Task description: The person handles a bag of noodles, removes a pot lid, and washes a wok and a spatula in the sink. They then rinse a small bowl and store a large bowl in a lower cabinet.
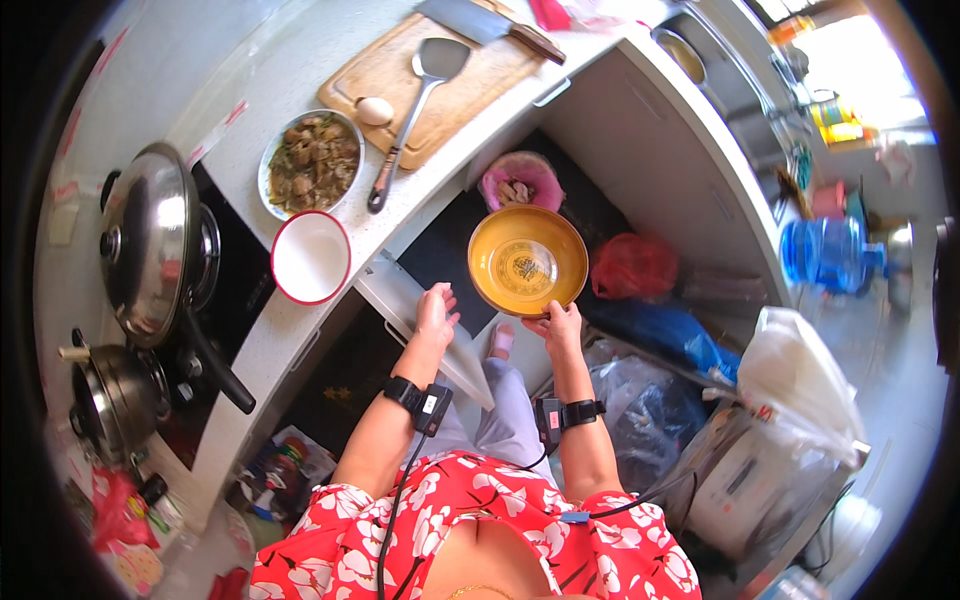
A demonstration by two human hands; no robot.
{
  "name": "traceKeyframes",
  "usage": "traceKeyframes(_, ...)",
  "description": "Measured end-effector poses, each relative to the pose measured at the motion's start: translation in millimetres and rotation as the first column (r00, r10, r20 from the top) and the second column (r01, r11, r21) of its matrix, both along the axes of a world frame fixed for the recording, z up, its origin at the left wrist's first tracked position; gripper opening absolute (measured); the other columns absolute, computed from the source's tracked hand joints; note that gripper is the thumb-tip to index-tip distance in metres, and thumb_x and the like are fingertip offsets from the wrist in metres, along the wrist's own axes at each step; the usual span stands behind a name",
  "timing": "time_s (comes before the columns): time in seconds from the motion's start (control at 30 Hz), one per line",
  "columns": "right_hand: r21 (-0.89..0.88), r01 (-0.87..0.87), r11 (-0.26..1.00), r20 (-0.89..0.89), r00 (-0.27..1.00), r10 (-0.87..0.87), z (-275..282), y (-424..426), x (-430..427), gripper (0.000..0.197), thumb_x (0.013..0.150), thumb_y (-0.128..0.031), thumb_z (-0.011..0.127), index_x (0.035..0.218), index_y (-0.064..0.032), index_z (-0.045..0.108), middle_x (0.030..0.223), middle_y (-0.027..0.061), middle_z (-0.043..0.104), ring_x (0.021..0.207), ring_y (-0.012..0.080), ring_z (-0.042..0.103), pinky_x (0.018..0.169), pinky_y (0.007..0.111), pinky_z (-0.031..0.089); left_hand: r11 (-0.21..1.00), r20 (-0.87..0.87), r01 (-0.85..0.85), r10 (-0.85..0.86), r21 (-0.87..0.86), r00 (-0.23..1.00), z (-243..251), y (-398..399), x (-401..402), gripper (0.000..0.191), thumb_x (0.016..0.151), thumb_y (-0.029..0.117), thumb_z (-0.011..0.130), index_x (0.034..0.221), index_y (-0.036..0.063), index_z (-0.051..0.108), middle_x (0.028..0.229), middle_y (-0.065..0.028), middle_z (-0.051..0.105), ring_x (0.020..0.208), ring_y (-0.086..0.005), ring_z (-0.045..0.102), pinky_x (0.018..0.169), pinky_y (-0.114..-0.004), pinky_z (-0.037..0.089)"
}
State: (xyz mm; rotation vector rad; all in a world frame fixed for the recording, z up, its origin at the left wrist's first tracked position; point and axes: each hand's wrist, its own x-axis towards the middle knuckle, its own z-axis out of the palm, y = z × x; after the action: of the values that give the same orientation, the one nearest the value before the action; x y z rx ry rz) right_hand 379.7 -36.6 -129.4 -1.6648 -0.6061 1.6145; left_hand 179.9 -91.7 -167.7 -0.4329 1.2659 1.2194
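Note:
My right hand (556,327) grips the near rim of a yellow-brown bowl (527,260), its inside facing up with a dark pattern at the bottom. My left hand (437,313) is raised to the left of the bowl, fingers apart and holding nothing. On the counter to the left stand a white bowl with a red rim (310,257) and a dish of cooked food with meat pieces (313,163). A wooden cutting board (450,90) bears an egg (374,111), a metal spatula (416,112) and a cleaver (469,21).
A lidded wok (146,247) and a steel pot (112,405) stand at the left. An open cabinet door (427,322) is by my left hand. Beyond the bowl is a pink-lined bin (523,180); right of it lies a red plastic bag (634,265). A blue water jug (823,255) stands far right.

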Motion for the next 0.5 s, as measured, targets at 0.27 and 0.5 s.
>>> traceKeyframes(0.27, -0.060, -0.401, 0.914, 0.016, 0.915, 0.403, -6, 70, -35, 0.022, 0.079, -0.002, 0.045, 0.100, 0.0027, 0.043, 0.082, 0.0191, 0.059, 0.064, 0.0305, 0.065, 0.059, 0.041, 0.058, 0.957, 0.110, -0.277, 0.267, 0.088, 0.957, 8, 33, -17, 0.061, 0.083, 0.034, 0.051, 0.134, 0.0080, 0.030, 0.135, -0.0102, 0.037, 0.122, -0.0251, 0.034, 0.103, -0.050, 0.021)
traceKeyframes(0.5, -0.136, -0.621, 0.772, 0.062, 0.772, 0.633, -20, 117, -61, 0.024, 0.080, -0.002, 0.047, 0.102, 0.0002, 0.042, 0.082, 0.0159, 0.059, 0.063, 0.0299, 0.065, 0.054, 0.041, 0.058, 0.841, 0.051, -0.533, 0.539, -0.095, 0.841, 11, 49, -10, 0.031, 0.082, 0.025, 0.052, 0.110, 0.0107, 0.053, 0.107, -0.0059, 0.056, 0.102, -0.0207, 0.049, 0.088, -0.045, 0.035)
